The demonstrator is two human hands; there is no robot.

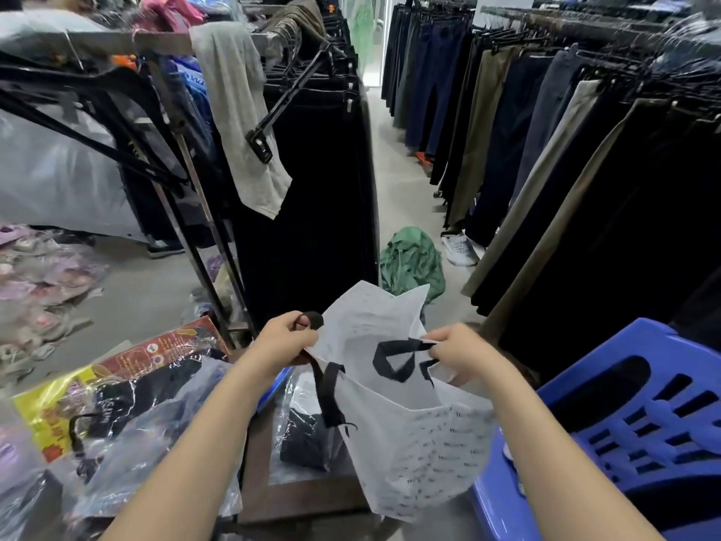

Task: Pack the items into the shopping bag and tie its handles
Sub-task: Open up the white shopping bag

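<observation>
Both hands are spreading the white shopping bag [409, 435] open in mid-air — thin, crinkly fabric with faint printed lettering. The left hand [283, 341] is pinching one flat black webbing handle [327, 388] at the rim; the right hand [460, 345] is gripping the other looped handle [394, 359]. A dark folded garment in glossy clear plastic [308, 439] is lying just left of the bag, beside a blue slatted plastic chair [632, 423].

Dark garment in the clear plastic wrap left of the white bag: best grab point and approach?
Take the plastic-wrapped dark garment at its upper end, from above and the left. It lies flat on the brown surface, and the white bag crowds its right edge. Both hands currently hold the bag, so one must let go first.
</observation>
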